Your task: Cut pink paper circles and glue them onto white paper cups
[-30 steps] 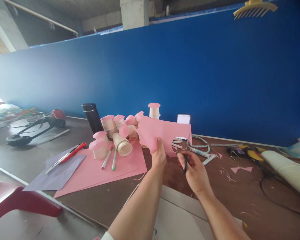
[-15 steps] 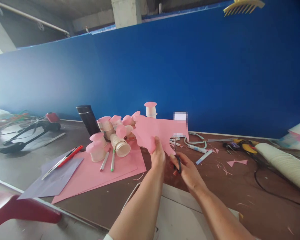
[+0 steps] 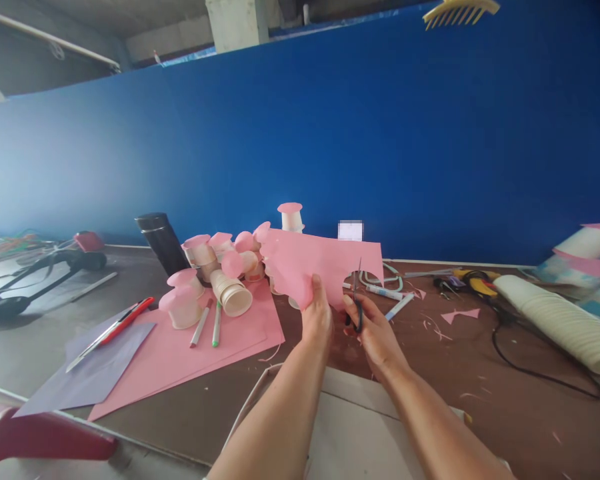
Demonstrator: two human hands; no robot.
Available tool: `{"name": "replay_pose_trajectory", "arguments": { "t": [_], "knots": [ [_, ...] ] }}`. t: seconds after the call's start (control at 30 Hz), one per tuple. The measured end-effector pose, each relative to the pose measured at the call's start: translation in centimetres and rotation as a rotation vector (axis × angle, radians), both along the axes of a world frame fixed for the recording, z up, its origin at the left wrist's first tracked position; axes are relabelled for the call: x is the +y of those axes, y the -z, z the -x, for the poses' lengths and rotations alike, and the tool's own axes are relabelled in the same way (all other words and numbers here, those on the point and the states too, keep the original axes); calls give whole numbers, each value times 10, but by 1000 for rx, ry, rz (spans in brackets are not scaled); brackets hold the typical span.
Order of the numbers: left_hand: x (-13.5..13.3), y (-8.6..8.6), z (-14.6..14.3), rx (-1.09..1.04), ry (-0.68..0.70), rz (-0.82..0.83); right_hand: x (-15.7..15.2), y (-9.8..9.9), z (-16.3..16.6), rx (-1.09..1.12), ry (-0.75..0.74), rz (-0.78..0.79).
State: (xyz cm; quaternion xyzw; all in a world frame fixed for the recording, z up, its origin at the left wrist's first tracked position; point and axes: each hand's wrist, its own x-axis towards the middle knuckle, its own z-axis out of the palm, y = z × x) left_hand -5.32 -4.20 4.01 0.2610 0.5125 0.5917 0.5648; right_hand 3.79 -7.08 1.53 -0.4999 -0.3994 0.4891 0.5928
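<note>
Head view: the left hand (image 3: 316, 319) is closed in a pinch on the lower edge of a pink paper sheet (image 3: 313, 260), thumb on the near face, holding it up off the table (image 3: 480, 360) in front of the blue wall (image 3: 380, 133). The right hand (image 3: 375, 330) is wrapped around the scissors (image 3: 357, 303), fingers through the black handles, blades pointing up into the sheet's lower edge near an already cut notch. Whether the blades are apart or closed can't be told at this size.

Handling, as a judgement: the sheet looks like thin craft paper or foam, very light, floppy away from the grip, and likely to tear or crease if pulled. The edge is irregular from cut-outs, so the unsupported right corner probably sags. The best hold is close to the cut line, as the left hand has it, so the material stays taut at the blades. The scissors are small and rigid; the handle loops are the only sensible grip.

Around it: a larger pink sheet (image 3: 200, 347) lies flat on the table with a purple sheet (image 3: 90, 373) beside it, a red utility knife (image 3: 115, 323) on top of the purple one, and two markers (image 3: 207, 323) on the pink. A cluster of paper cups with pink caps (image 3: 215, 273) sits just behind, next to a black flask (image 3: 161, 241). To the right are a stack of white cups lying on its side (image 3: 555, 320), a black cable (image 3: 530, 360) and pink scraps (image 3: 455, 315).
</note>
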Motion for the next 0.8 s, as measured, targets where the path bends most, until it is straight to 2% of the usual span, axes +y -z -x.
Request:
{"name": "replay_pose_trajectory", "arguments": {
  "t": [0.17,0.47,0.6,0.8],
  "knots": [
    [-7,-4,-3,112,128,28,2,3,1,31,-8,-10],
    [-15,-6,-9,222,157,34,2,6,1,59,-4,-74],
    [-17,-2,-11,268,155,-16,5,10,0,66,25,-85],
    [-22,-1,-15,340,192,41,4,6,-1,-9,103,-156]
  ]
}}
